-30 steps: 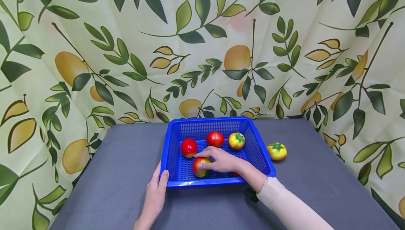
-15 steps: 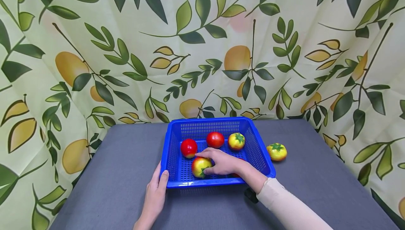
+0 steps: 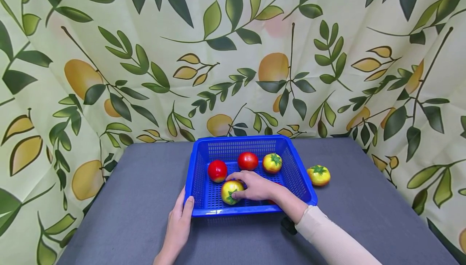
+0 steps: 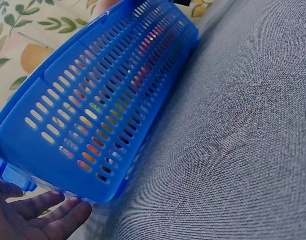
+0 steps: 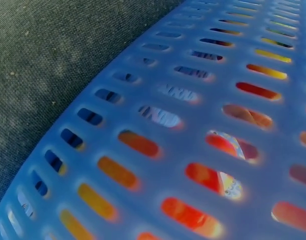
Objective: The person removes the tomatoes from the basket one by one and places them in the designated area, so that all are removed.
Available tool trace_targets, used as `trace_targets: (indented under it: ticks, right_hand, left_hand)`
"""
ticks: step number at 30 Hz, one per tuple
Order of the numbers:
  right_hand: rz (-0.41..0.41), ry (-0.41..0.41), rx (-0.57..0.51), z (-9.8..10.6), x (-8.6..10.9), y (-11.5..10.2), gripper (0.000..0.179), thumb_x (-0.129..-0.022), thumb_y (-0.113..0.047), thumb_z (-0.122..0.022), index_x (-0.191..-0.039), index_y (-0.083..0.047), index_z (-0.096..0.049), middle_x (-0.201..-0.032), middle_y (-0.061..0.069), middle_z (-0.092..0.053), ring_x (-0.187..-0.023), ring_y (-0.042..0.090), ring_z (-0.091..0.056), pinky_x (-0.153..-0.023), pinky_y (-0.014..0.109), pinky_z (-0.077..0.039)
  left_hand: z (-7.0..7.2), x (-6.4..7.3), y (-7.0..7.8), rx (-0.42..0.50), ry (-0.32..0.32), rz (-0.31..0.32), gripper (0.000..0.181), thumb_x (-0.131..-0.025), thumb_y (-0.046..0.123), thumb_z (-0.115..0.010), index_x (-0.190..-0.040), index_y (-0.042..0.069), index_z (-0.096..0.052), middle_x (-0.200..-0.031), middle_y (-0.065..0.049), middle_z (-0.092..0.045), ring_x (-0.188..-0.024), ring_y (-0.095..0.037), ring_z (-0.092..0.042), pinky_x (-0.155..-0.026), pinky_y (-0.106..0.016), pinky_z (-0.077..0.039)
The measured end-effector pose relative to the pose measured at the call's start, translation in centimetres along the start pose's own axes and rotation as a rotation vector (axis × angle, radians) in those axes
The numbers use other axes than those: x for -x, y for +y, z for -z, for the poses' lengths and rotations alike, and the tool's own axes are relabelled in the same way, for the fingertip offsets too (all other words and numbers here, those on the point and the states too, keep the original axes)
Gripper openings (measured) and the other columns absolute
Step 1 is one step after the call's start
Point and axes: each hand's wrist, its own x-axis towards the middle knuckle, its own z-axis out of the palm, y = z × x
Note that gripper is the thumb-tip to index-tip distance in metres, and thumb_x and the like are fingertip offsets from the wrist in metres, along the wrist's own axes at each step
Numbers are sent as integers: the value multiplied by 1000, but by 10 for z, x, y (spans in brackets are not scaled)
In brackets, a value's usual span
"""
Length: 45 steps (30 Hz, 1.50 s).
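My right hand [image 3: 256, 186] curls its fingers round the yellow-red tomato [image 3: 230, 191] in the blue basket [image 3: 251, 209]. Lift it straight up; my left hand [image 3: 181, 220], fingers straight, steadies the basket's near-left corner.

Under our right hand [image 3: 256, 186] the yellow tomato [image 3: 231, 191] looks smooth and glossy, like moulded plastic. The blue basket [image 3: 196, 176] our left hand [image 3: 178, 226] touches is shiny slotted plastic. Beneath both, the desk [image 3: 138, 200] wears matt, finely woven grey cloth.
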Motion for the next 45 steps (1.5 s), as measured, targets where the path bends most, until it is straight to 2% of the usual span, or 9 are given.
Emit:
trace_targets:
  ticks: [8,15,19,22,26,33,40,45]
  right_hand:
    - [-2,0,31,5,8,3,47,-89,-28,-72,-134,-19,-61,-128,-1,-58,-116,21,-51,-96,46,-45]
    - [9,30,-94,8,9,2,47,-90,-24,-72,-135,-15,-61,-126,-7,-61,-109,13,-56,-93,43,-49]
    - [11,63,-156,10,11,-2,47,-90,-23,-72,-135,-16,-61,-121,-10,-62,-104,13,-59,-89,36,-51]
    - [4,98,-164,10,14,-5,48,-90,-22,-72,-136,-16,-60,-120,-11,-62,-101,15,-60,-86,31,-51]
    - [-30,157,-189,10,18,-9,48,-90,-22,-72,-136,-17,-60,-119,-9,-62,-99,17,-58,-83,31,-51]
    - [-117,270,-348,13,30,-14,46,-89,-22,-72,-133,-27,-62,-120,-4,-61,-102,23,-56,-84,39,-49]
    - [-190,358,-448,14,42,-18,51,-90,-25,-72,-138,-21,-59,-116,3,-63,-100,24,-59,-83,38,-52]
    - [-214,408,-489,15,51,-15,48,-90,-23,-72,-137,-15,-60,-114,5,-64,-98,24,-61,-84,38,-52]
  left_hand:
    - [-3,0,-1,17,4,-11,58,-106,37,-43,-153,5,-33,-148,-19,-42,-135,-36,-39,-108,-58,-28]
    - [-3,-1,-1,12,-1,-15,59,-106,37,-43,-154,5,-32,-149,-19,-40,-136,-37,-38,-107,-59,-28]
    - [-2,-1,-2,18,1,-24,58,-106,36,-44,-153,5,-32,-149,-19,-41,-135,-37,-39,-107,-59,-29]
    - [-2,-1,-3,18,12,-29,57,-106,35,-44,-153,5,-33,-147,-19,-43,-134,-36,-41,-107,-58,-29]
    - [-1,-1,-3,14,17,-22,57,-106,34,-44,-153,4,-34,-147,-20,-43,-134,-36,-41,-108,-57,-30]
    - [-1,0,-1,14,-6,-7,59,-106,37,-43,-154,4,-31,-149,-20,-40,-135,-38,-39,-107,-58,-30]
    - [0,0,-1,16,-3,-17,59,-106,35,-43,-154,3,-30,-149,-21,-40,-135,-38,-39,-107,-58,-30]
    - [1,0,-1,18,4,-10,57,-106,34,-44,-153,3,-31,-149,-21,-41,-135,-38,-40,-107,-58,-30]
